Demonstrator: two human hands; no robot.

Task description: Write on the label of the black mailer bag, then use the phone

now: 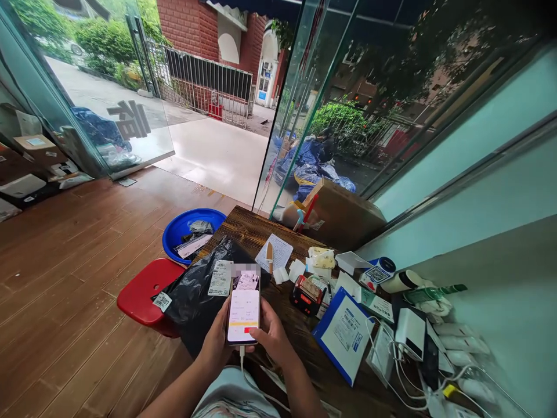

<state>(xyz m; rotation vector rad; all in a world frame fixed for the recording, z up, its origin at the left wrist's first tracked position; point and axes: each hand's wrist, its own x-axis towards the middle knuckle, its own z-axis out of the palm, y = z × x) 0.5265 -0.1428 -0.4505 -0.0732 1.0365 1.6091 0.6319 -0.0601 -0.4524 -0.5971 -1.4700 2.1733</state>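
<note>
Both of my hands hold a smartphone upright in front of me, its screen lit. My left hand grips the phone's left edge. My right hand wraps its right side, with the thumb on the lower screen by a red button. A white charging cable runs from the phone's bottom end. Just behind the phone lies a black plastic parcel bag with a white printed label and a smaller tag reading 3007. The bag hangs partly over the table's left edge.
A red stool and a blue basin stand left of the wooden table. On it lie a knife, a label printer, a blue-edged envelope and tangled cables. A large carton leans by the glass.
</note>
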